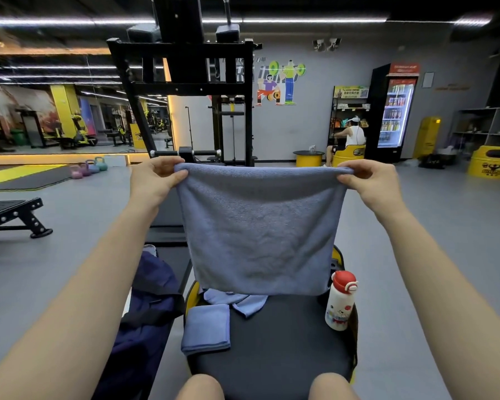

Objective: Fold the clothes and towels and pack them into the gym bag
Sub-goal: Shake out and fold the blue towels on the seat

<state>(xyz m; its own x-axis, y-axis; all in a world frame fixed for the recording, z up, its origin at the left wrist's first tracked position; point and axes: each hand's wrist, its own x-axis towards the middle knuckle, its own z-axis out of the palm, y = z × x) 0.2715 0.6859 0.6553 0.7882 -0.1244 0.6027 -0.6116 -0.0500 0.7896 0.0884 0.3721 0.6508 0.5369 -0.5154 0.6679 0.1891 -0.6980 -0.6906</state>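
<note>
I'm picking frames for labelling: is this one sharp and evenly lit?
Head view: the towel and both hands, left and right, are sharp; ceiling lights smear into streaks; corners darken; the wide lens bows the edges; the fridge glows bright.

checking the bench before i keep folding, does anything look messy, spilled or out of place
Nothing is spilled or damaged. The one untidy thing is a crumpled pale blue cloth lying unfolded on the black padded bench seat, beside the neatly folded blue towel. The white bottle with a red cap stands upright.
</note>
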